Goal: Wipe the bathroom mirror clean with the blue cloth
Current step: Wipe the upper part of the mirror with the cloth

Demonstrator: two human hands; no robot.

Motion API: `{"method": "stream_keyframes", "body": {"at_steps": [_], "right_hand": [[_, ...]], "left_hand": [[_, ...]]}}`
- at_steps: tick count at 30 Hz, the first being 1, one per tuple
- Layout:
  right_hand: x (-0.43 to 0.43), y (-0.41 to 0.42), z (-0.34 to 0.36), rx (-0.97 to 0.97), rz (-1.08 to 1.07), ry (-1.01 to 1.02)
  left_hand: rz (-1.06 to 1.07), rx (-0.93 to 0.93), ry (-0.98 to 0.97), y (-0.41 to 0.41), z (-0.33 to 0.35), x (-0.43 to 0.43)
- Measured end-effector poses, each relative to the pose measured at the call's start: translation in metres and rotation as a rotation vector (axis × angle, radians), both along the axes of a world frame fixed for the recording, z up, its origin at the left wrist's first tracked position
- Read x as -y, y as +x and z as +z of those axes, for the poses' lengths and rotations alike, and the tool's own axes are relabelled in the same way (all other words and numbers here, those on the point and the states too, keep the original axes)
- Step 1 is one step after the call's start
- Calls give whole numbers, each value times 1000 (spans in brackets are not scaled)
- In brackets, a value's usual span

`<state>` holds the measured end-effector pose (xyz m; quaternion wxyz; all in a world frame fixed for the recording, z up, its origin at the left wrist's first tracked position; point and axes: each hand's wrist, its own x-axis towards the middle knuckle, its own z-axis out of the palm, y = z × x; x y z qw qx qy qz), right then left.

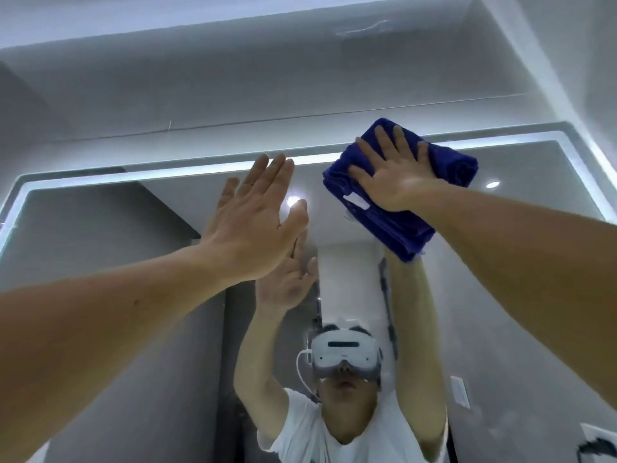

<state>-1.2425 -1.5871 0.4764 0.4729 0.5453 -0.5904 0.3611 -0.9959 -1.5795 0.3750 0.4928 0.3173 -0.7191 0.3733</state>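
The folded blue cloth (pixel 400 192) is pressed flat by the right hand (pixel 394 175) at the mirror (pixel 133 262) top edge. The left hand (pixel 253 212) is raised open, fingers straight, beside it; glass spreads below.

The right hand (pixel 394 177) lies flat, fingers (pixel 384 142) spread straight, pressing the folded blue cloth (pixel 397 228) against the mirror (pixel 100 245) at 2 o'clock, just under the lit strip (pixel 167 173) along its top edge. The left hand (pixel 253 222) is raised at 9 o'clock, fingers straight and together, holding nothing. At 6 o'clock the glass reflects a person in a white headset (pixel 344 355).
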Motion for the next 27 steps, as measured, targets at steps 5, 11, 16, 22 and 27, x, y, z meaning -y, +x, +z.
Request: {"method": "stream_keyframes", "body": {"at_steps": [5, 11, 16, 22, 27], "right_hand": [[8, 19, 9, 68, -24, -69], [11, 8, -56, -173, 1, -132], [14, 4, -143, -200, 24, -158], [5, -1, -238, -198, 41, -96], [4, -12, -317, -226, 57, -30]], "left_hand": [[14, 0, -6, 4, -3, 8], [-30, -15, 27, -8, -23, 13], [-57, -15, -15, -24, -47, 20], [-57, -2, 42, -47, -86, 25], [-41, 4, 83, -59, -111, 23]]}}
